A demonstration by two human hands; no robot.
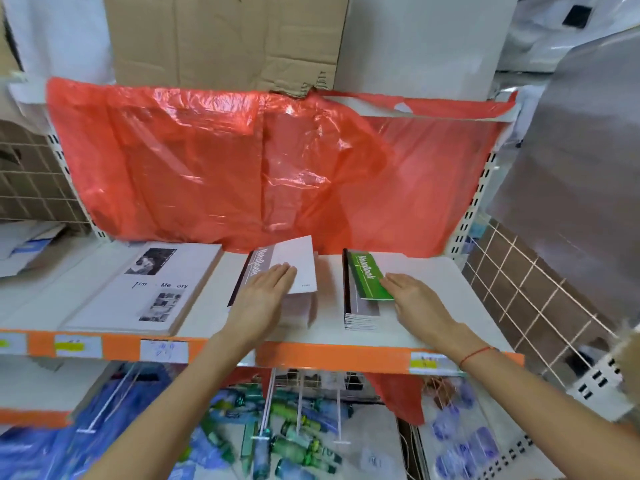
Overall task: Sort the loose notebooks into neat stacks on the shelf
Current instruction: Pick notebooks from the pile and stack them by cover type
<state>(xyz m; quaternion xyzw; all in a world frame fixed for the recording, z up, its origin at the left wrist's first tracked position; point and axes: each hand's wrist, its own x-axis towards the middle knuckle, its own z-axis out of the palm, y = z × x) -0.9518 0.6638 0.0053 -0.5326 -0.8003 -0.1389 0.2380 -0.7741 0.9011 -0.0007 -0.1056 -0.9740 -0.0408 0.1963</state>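
My flat hands rest on two notebook stacks on the shelf (433, 327).
Left hand (265, 292) lies fingers straight on the grey stack (298, 268); right hand (412, 296), also spread, touches the green stack (367, 277). Thin, floppy, slippery covers, I judge: better squared by the edges.

Glossy, crinkled red plastic sheet (259, 161) hangs behind; the green notebook (370, 280) shows a smooth paper cover, the shelf (426, 306) matt white, with rough brown cardboard (221, 39) above.
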